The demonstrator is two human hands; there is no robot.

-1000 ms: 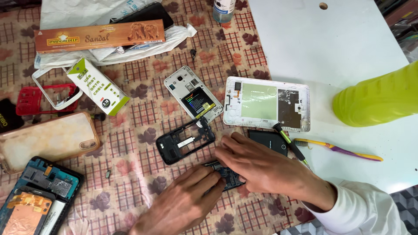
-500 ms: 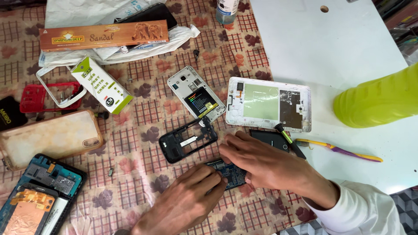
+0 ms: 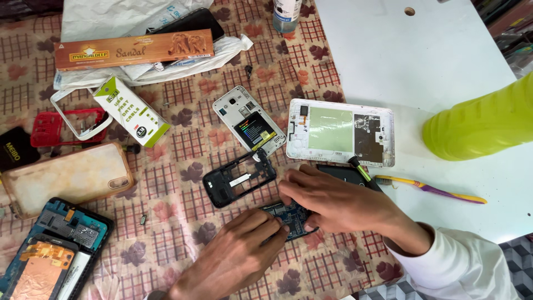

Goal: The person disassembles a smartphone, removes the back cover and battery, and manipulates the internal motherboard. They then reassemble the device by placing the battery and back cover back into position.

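While both hands pinch it, the circuit board [image 3: 292, 216] sits low centre on the checked tablecloth [image 3: 183, 166]: small, dark blue-green, chips visible, partly hidden by fingers. Left hand [image 3: 233, 258] grips its left edge with closed fingertips. Black phone frame [image 3: 239, 178] lies just above. Right hand [image 3: 338, 203] clamps the right side, fingers curled. White tablet back [image 3: 340, 132] further up right.

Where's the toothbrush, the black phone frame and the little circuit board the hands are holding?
toothbrush [image 3: 438, 192], head view, on its purple and yellow handle.
black phone frame [image 3: 213, 183], head view, on its left rim.
circuit board [image 3: 292, 216], head view, on its blue middle between the hands.
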